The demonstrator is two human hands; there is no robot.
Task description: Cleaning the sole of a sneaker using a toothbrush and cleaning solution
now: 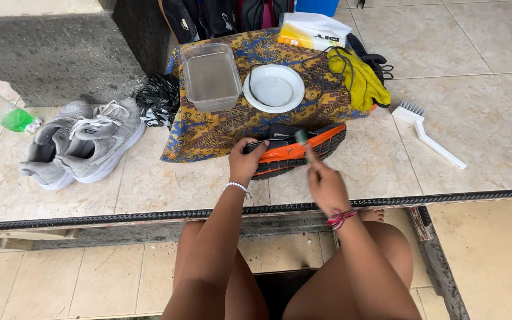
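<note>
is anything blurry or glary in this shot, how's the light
Head view: soft, even daylight, faint shadows; right hand and its small brush are motion-blurred against the orange-soled shoe; left hand sharp; mild sheen on the white plate.

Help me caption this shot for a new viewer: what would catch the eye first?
The black sports shoe with a bright orange sole at the centre, lying on its side on the tiled ledge, steadied by the left hand while the right hand holds a small green-headed brush against it. Behind it, a blue-and-yellow patterned cloth carries a clear plastic tub of cloudy water and a round white plate.
</note>
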